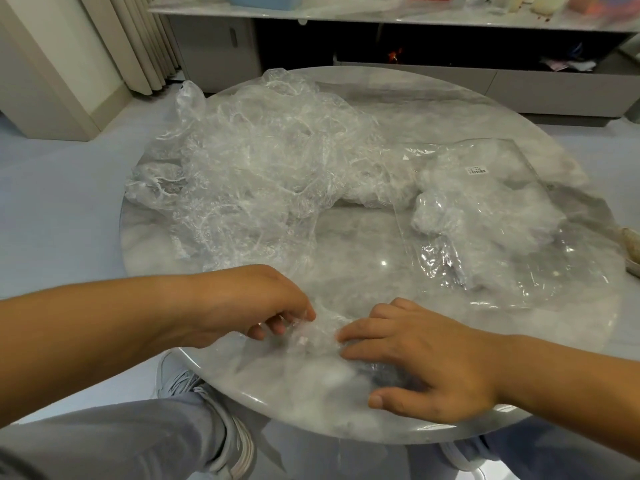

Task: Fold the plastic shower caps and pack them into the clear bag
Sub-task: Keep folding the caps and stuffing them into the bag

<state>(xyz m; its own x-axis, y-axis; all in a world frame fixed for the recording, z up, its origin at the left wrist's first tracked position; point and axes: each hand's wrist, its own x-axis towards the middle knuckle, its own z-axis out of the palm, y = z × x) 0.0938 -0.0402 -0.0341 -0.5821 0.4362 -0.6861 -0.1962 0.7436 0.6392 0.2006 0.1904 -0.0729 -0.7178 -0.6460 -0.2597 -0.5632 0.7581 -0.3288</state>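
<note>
One clear shower cap (313, 337) lies crumpled at the near edge of the round marble table (363, 237). My left hand (249, 303) pinches its left side with curled fingers. My right hand (426, 358) lies flat on its right part, fingers straight, pressing it down. A big loose pile of shower caps (263, 157) covers the table's left and far side. The clear bag (512, 220) with a small white label lies flat on the right, with several folded caps inside it.
A low grey cabinet (415, 46) stands behind the table, and curtains (138, 39) hang at the far left. My knees and a grey shoe (221, 427) sit under the table's near edge. A small object (632, 244) shows at the right border.
</note>
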